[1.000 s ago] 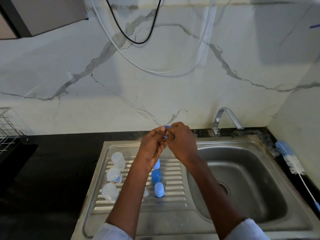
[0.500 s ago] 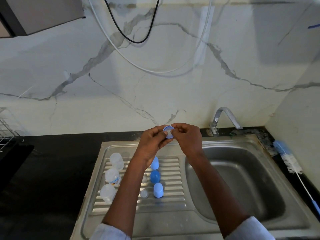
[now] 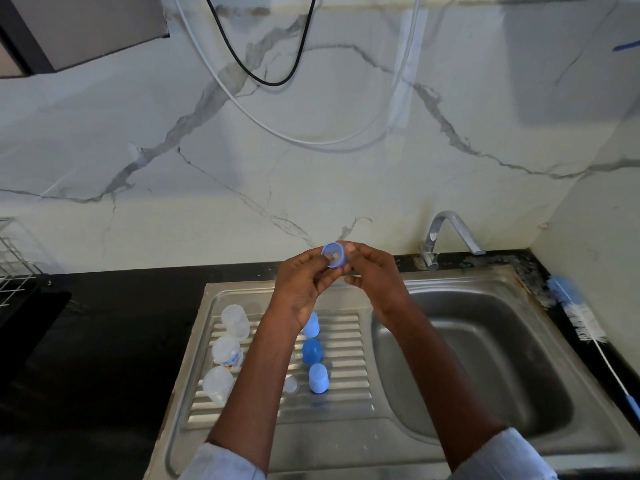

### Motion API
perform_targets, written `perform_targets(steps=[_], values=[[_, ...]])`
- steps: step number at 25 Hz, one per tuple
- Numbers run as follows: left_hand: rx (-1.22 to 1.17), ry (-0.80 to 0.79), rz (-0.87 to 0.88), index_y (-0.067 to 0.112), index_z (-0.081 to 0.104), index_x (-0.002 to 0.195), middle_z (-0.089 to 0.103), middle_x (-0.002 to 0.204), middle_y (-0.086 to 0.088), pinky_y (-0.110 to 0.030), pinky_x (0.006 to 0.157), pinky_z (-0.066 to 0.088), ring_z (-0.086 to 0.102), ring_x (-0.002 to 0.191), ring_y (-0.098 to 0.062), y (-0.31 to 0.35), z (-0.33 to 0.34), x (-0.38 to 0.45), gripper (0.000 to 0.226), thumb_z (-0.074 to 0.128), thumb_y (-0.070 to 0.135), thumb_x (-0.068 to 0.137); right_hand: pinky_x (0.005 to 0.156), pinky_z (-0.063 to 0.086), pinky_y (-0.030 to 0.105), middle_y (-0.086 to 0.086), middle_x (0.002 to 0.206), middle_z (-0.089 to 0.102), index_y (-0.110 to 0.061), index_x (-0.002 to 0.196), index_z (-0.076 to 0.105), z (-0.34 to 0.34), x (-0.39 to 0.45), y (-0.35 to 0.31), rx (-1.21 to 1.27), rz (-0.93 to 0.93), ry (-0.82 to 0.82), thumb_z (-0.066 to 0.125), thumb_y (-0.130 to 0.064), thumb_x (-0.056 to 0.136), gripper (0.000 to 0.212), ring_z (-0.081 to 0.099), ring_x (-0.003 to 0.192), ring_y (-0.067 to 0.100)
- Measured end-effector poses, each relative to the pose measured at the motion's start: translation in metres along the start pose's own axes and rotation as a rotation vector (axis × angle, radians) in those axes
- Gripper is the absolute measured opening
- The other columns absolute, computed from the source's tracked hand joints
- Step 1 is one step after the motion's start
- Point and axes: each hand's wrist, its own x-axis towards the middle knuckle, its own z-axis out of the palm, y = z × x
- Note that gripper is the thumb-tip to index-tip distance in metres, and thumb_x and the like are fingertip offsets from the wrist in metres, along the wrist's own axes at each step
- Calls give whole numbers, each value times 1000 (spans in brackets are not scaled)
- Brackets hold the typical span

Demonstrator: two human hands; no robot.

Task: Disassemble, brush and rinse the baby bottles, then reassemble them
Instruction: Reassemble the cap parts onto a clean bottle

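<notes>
From my head view, I hold a blue screw collar (image 3: 333, 255) up over the back edge of the sink (image 3: 464, 358), my left hand (image 3: 304, 289) pinching its rim and my right hand (image 3: 375, 277) curled around its far side; a pale teat seems to sit inside it, though it is too small to tell surely. I judge this to be the reassembly step: seating the teat in the collar. On the ribbed drainer (image 3: 346, 403) below stand three clear bottles (image 3: 227, 353) in a column, and near them three blue caps (image 3: 312, 351). The bottle brush (image 3: 585, 323) lies on the worktop (image 3: 114, 341) right of the sink, unused. Next I would need to carry the collar down to a bottle and thread it squarely.
</notes>
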Motion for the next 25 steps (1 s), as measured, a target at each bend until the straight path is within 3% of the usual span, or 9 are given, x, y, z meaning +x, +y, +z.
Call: perform_targets(steps=[3,7,11,13,15,17,19,21,25], values=[[-304,7,-194,-13,72,104,73,105,-29,-25,68,63,78,87,-29,6,-3,0,16,63,-8,92,82,59,28,5,105,79,-15,116,76,-5,-2,1,3,-45,-56,61,-15,103,20,76,97,20],[-231,-23,-253,-10,77,100,74,106,-26,-22,68,62,78,86,-24,8,-3,0,17,66,-9,88,75,59,30,-3,96,80,-20,105,79,2,-1,0,-241,-196,71,65,1,93,28,76,87,14],[-196,-45,-261,-6,80,95,75,108,-21,-20,68,61,77,88,-21,13,-10,0,16,71,-8,82,71,64,38,-3,92,80,-24,103,79,2,-4,-2,-209,-168,21,73,-18,94,12,76,88,16],[-118,-56,-241,-5,80,98,76,108,-19,-20,69,61,77,89,-21,12,-15,1,23,76,-4,76,68,63,37,-5,87,79,-21,98,80,4,-3,0,-242,-177,73,80,-20,89,9,75,82,13],[-58,-59,-216,-6,76,109,76,108,-20,-24,72,62,77,92,-25,9,-17,3,24,73,1,86,71,60,33,-8,83,77,-22,89,81,9,-4,1,-330,-213,209,82,-21,86,3,73,78,9],[-7,-59,-172,-4,72,117,76,109,-21,-31,76,63,76,96,-28,7,-16,3,29,65,18,99,70,55,30,-7,81,73,-19,82,79,13,-4,4,-569,-333,328,78,-21,87,5,69,75,11],[152,-45,-71,0,75,109,77,107,-16,-31,79,62,76,97,-27,3,-13,4,31,67,28,99,62,46,22,-9,80,67,-17,78,75,17,-6,5,-766,-444,355,73,-19,89,11,61,69,10],[258,1,43,-5,76,100,78,104,-14,-29,81,62,75,93,-26,-1,-8,5,24,69,18,98,61,42,16,-12,80,67,-19,79,74,19,-6,4,-764,-449,330,71,-20,89,11,59,69,6],[365,22,124,-8,75,99,79,97,-14,-31,86,62,78,91,-25,-5,-3,6,20,66,9,99,68,52,25,-12,79,74,-21,84,78,15,-6,1,-575,-328,319,69,-20,87,9,67,74,6]])
